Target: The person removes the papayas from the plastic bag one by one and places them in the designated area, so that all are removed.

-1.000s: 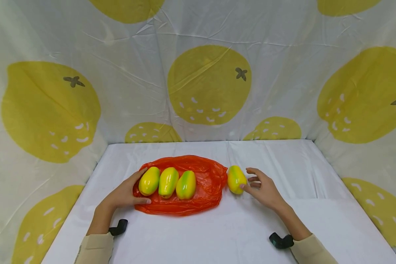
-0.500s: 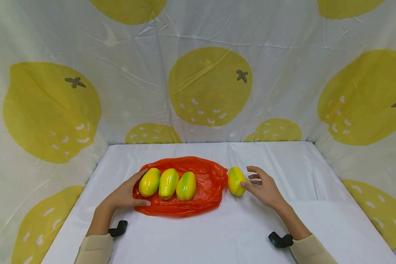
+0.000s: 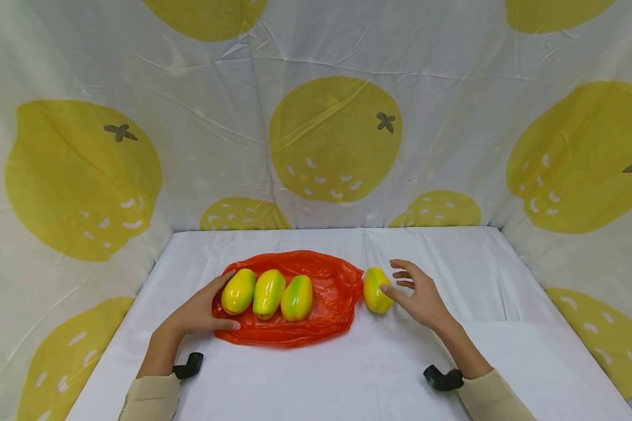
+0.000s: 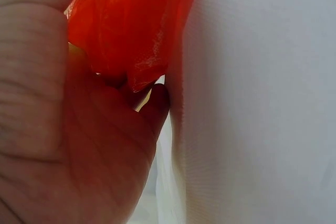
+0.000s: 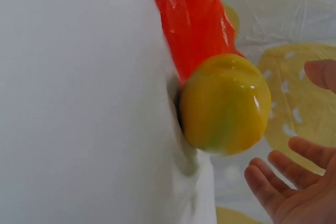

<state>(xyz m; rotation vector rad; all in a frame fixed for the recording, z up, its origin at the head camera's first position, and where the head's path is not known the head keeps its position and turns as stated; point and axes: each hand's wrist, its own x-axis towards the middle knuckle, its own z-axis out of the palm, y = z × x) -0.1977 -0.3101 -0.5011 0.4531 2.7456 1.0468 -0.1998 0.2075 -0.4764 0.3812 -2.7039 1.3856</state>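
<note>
Head view — cloth [image 3: 335, 139] behind bag [image 3: 329, 292]

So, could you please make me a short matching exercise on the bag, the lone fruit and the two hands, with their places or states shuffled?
1. Red bag
2. Lone fruit
3. Left hand
4. Right hand

A. Curved around the bag's left end
B. Bears three fruits in a row within its outline
C. Holding nothing, beside the lone fruit
D. On the white cloth, between the bag and a hand

Pairs: 1-B, 2-D, 3-A, 4-C
</note>
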